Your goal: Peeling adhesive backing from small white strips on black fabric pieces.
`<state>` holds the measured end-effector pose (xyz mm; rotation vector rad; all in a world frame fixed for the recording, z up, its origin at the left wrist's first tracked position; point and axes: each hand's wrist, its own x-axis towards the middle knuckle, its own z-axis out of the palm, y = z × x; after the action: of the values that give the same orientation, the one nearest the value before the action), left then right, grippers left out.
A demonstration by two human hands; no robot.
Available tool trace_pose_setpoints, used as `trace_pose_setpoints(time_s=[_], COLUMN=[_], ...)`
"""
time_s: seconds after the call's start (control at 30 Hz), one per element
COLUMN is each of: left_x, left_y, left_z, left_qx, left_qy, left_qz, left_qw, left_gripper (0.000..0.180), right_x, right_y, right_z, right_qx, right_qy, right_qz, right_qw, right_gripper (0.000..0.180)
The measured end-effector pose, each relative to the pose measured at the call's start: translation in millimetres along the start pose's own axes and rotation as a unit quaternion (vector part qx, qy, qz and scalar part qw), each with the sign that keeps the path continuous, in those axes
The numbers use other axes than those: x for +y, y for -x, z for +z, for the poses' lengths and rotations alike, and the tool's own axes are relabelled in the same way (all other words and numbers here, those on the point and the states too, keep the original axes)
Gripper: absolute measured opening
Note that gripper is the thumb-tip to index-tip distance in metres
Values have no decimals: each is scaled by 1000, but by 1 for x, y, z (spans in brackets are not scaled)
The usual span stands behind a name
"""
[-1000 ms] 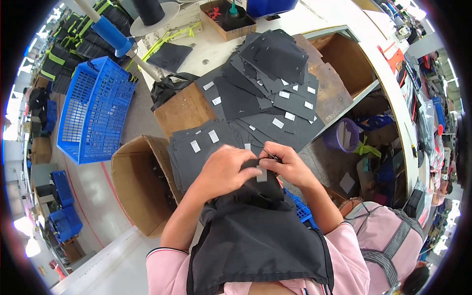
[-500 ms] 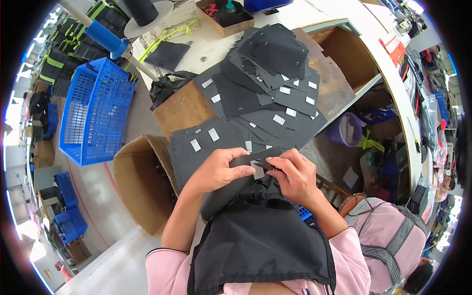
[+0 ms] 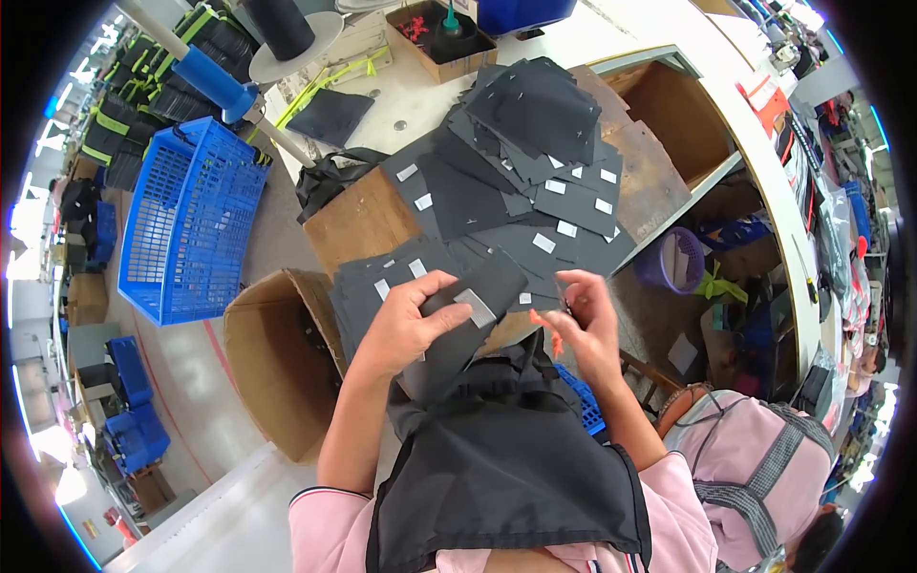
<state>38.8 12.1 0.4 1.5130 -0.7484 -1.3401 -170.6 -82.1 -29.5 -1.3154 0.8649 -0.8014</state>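
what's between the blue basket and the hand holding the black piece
An open cardboard box stands between the blue basket and the left hand gripping the black piece, in the head view.

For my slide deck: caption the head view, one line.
Left hand holds a labelled black fabric piece above stacked pieces; right hand beside it.

Short pink sleeves with dark-trimmed cuffs, bare forearms

I see a flat black fabric piece [image 3: 463, 320] with a small grey rectangular label, tilted diagonally at the frame's centre, overlapping the spread of similar labelled black pieces [image 3: 521, 181] above it.
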Motion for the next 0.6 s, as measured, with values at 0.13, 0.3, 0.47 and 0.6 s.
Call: trace_pose_setpoints(time_s=[0.13,0.3,0.47,0.6], left_x=[18,-22,-36,-49], left_y=[-9,5,13,22], left_z=[11,1,-1,-26], left_qx=[38,58,29,-2], left_qy=[-31,109,222,199], left_qz=[86,102,128,161], left_qw=[995,987,966,967], left_gripper=[19,35,40,49], right_x=[39,55,47,12], right_y=[15,-16,-26,-33], right_z=[-9,15,20,14], right_qx=[-98,-145,-194,-62], right_qy=[-203,-346,-408,-193], right_qz=[293,354,332,191], right_qw=[929,857,828,960], right_gripper=[40,45,15,11])
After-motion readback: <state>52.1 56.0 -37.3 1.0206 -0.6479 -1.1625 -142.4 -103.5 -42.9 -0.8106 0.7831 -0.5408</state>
